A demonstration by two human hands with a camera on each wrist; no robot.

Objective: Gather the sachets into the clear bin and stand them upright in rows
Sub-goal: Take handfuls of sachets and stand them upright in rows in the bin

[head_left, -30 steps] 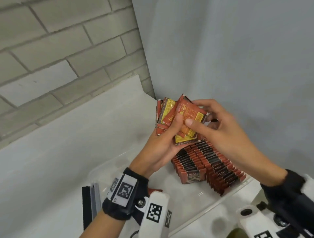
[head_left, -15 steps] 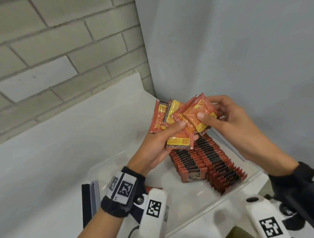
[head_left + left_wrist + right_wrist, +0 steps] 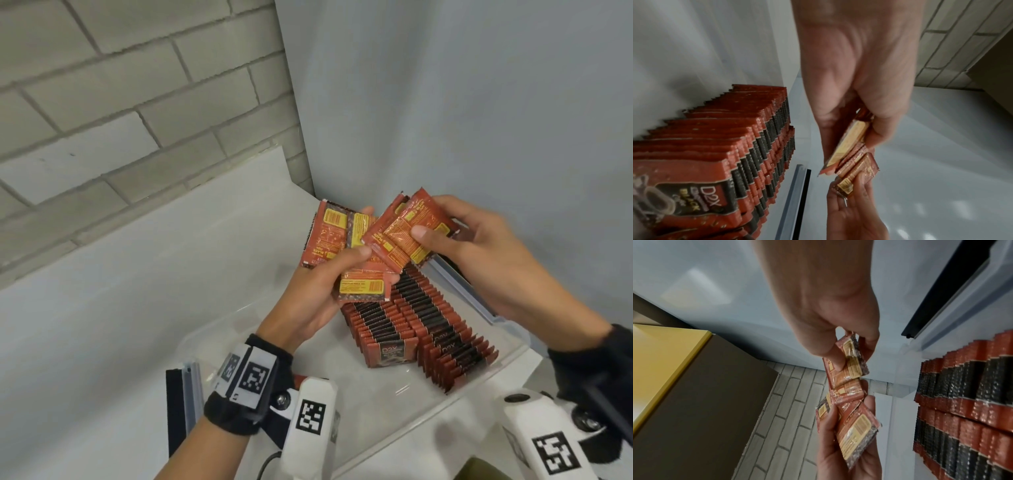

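Red and yellow sachets are split between my hands above the clear bin [image 3: 459,402]. My left hand [image 3: 363,236] grips a fanned bunch of sachets [image 3: 329,236], thumb on top. To its right, my right hand [image 3: 433,221] pinches a smaller bunch of sachets [image 3: 400,236] that still overlaps the left one. Two rows of upright sachets [image 3: 411,325] stand in the bin's right part, below the hands. In the left wrist view the left hand [image 3: 849,138] holds its bunch [image 3: 846,146] edge-on beside the rows [image 3: 735,146]. In the right wrist view the right hand [image 3: 849,356] pinches its bunch [image 3: 853,366].
The bin stands on a white table [image 3: 137,308] in a corner, with a brick wall [image 3: 137,102] at the back left and a grey wall [image 3: 479,102] to the right. A grey and black bin latch [image 3: 181,397] sticks out at the left end. The bin's left part holds no rows.
The single bundle held by both hands has come apart. My right hand has drawn a few sachets to the right, and the left hand's bunch has fanned out.
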